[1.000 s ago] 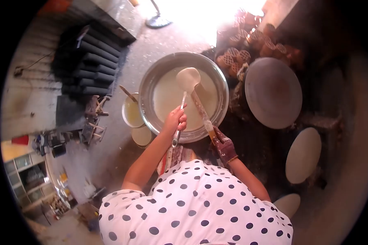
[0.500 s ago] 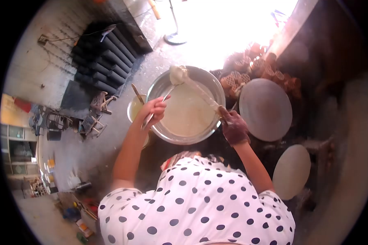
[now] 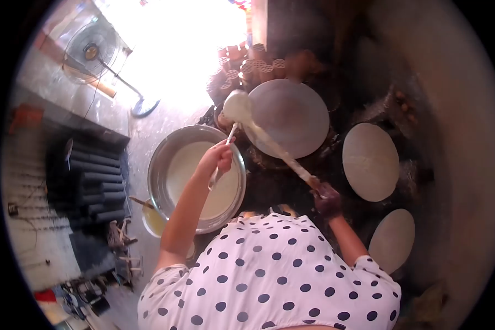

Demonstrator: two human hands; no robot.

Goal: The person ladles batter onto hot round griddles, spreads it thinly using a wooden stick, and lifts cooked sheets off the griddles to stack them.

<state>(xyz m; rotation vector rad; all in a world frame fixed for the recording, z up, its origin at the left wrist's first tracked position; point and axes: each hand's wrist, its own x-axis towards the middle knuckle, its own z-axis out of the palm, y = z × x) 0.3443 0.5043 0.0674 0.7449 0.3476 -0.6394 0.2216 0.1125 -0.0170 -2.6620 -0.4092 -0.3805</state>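
My left hand (image 3: 219, 160) is closed around the handle of a metal spoon (image 3: 232, 133) above the basin. Its far end meets the batter-coated head of a long-handled ladle (image 3: 283, 155); I cannot tell whether they touch. My right hand (image 3: 327, 201), in a dark glove, grips the end of that ladle's handle. The ladle's pale head hangs between the basin and a round griddle (image 3: 291, 118). Below my left hand, a large metal basin (image 3: 155, 165) holds creamy white batter (image 3: 188, 179).
Two pale round plates, an upper one (image 3: 371, 162) and a lower one (image 3: 392, 241), lie at right. A small bowl of yellowish liquid (image 3: 155, 221) with a stick stands left of the basin. Farther off are stacked dark cylinders (image 3: 96, 176), a standing fan (image 3: 93, 52) and clay pieces (image 3: 253, 66).
My view has turned right, so the basin appears farther left and the griddle nearer the middle. The ladle and spoon have moved from over the basin toward the griddle's left edge.
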